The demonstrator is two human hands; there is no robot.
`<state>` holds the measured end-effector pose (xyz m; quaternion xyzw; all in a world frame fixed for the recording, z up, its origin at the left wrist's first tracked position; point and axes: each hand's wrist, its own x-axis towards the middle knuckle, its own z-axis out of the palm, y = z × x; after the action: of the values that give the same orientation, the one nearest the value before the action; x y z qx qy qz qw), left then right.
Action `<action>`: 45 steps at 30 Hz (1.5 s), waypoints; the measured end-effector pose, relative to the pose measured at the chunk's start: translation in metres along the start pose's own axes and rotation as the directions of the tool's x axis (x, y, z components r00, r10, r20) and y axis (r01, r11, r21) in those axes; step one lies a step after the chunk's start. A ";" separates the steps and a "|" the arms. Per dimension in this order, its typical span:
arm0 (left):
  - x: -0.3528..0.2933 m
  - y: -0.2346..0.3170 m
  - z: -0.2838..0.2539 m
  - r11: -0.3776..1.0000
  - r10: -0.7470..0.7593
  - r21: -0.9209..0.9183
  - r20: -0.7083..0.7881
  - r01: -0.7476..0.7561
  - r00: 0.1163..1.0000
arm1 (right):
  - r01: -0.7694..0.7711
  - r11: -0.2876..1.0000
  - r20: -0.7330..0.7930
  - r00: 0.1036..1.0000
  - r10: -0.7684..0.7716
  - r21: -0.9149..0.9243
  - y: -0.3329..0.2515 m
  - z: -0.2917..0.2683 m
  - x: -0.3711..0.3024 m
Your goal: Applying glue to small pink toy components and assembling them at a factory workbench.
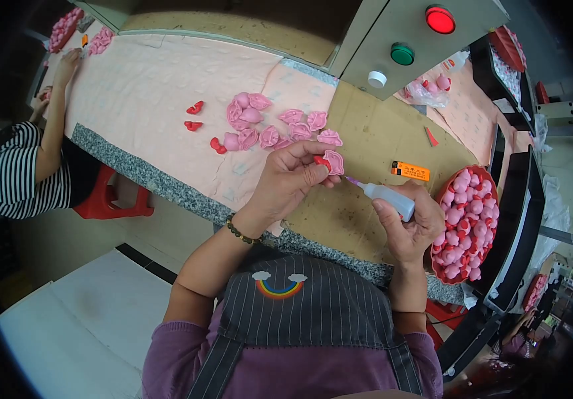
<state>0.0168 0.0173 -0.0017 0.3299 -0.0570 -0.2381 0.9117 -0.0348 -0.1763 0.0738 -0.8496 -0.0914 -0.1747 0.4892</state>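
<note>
Pink piece [334,161] pinched in left grip [289,178], bottle [394,201] clasped in right grip [417,225], bare cardboard [319,221] reaching speckled edge [306,243]

Panel [373,46]: three round controls [402,54]. Lying loose to its left: three red pieces [193,126]. Nearer the wearer than the panel: one bottle [396,201], one orange case [411,171].

Single head-worn fisheye, facing steeply down, near above apron [313,316], worktable [163,178] spreading ahead

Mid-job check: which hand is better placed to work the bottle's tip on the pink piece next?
Probably the right hand: it grips the squeeze bottle, tip pointing toward the pink piece. The left hand is occupied holding that piece.
</note>
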 end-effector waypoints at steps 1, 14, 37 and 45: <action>0.000 0.000 0.000 1.000 -0.005 -0.019 0.004 0.005 1.000 | -0.015 1.000 -0.001 1.000 0.015 0.003 0.000 0.000 0.000; -0.001 0.002 0.005 0.997 -0.074 0.038 0.035 0.072 0.997 | 0.028 0.980 -0.081 0.997 -0.012 0.198 0.002 -0.003 -0.001; 0.000 -0.002 0.000 0.992 -0.062 0.116 0.104 0.050 0.993 | 0.044 0.988 -0.032 0.999 -0.040 0.145 0.002 0.002 -0.001; 0.000 0.000 0.000 0.996 -0.090 -0.005 0.094 0.091 0.991 | 0.012 0.972 -0.064 0.998 0.003 0.235 0.002 0.000 -0.002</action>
<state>0.0172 0.0177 -0.0016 0.3164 -0.0836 -0.2947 0.8978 -0.0358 -0.1770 0.0716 -0.7794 -0.0979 -0.1909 0.5887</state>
